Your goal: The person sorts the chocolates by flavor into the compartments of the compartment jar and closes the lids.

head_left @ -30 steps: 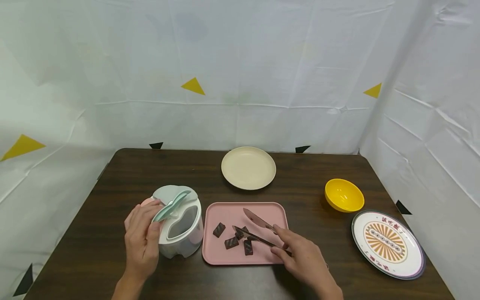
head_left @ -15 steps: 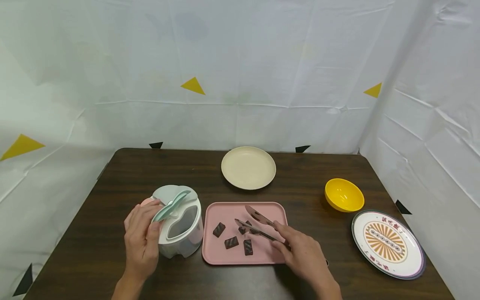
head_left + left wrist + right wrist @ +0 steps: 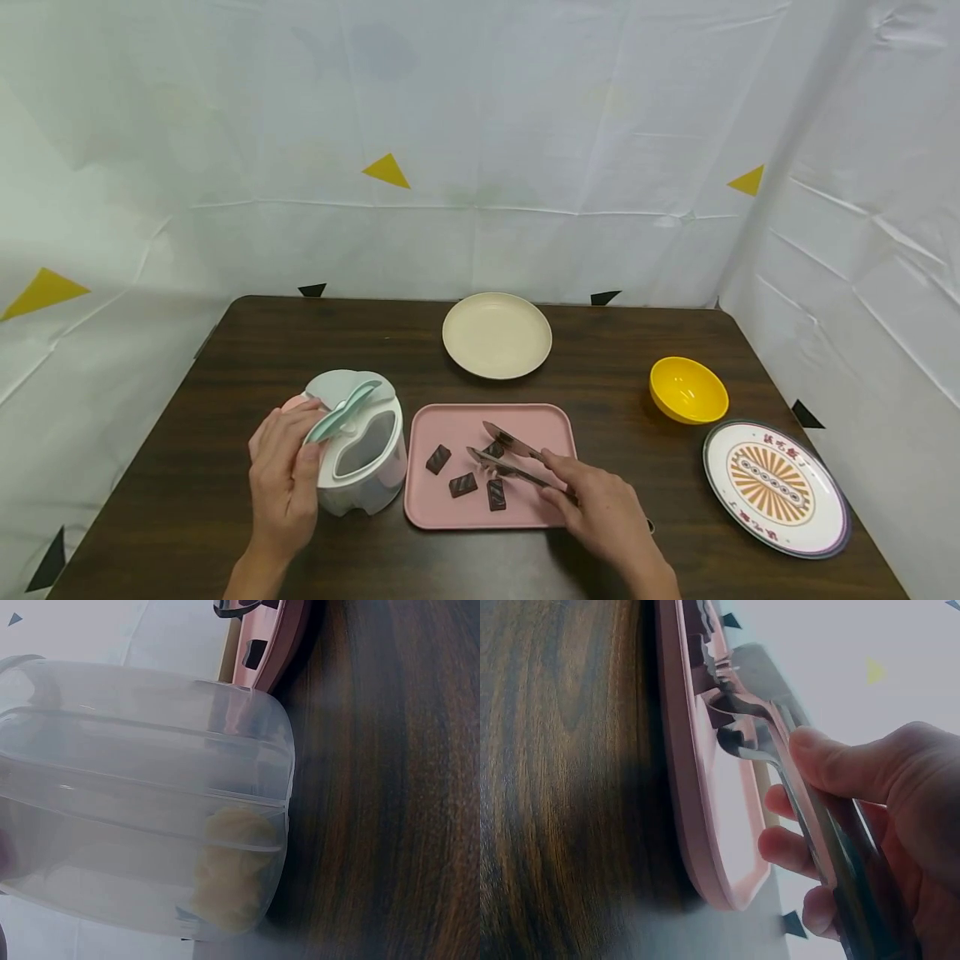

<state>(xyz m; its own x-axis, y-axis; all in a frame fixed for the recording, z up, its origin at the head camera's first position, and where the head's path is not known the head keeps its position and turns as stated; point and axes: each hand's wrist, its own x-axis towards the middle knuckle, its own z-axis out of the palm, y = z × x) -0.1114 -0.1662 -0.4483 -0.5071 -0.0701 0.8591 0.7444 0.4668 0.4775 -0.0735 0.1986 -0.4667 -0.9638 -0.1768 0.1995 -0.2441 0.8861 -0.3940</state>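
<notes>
My right hand (image 3: 600,504) grips metal tongs (image 3: 810,802) over the pink tray (image 3: 427,517). The two tong arms are spread, and a dark chocolate piece (image 3: 494,449) shows between them. Several more striped chocolate pieces (image 3: 462,485) lie at the tray's left and front. Beside the tray stands a round white container (image 3: 375,492) with a sectioned lid. My left hand (image 3: 283,483) holds a raised pale green lid flap (image 3: 341,417) there, thumb and fingers at its near end. Through the translucent wall, the left wrist view shows pale yellow lumps (image 3: 232,870) inside.
A cream plate (image 3: 497,336) sits behind the tray at the table's far edge. To the right are a yellow bowl (image 3: 688,390) and, in front of it, a white patterned plate (image 3: 776,489). White sheeting (image 3: 480,125) hangs behind and on both sides.
The tongs lifted slightly away, then came back down and left, so their arms now lie either side of the rear chocolate piece. My left hand and the container stay as they were.
</notes>
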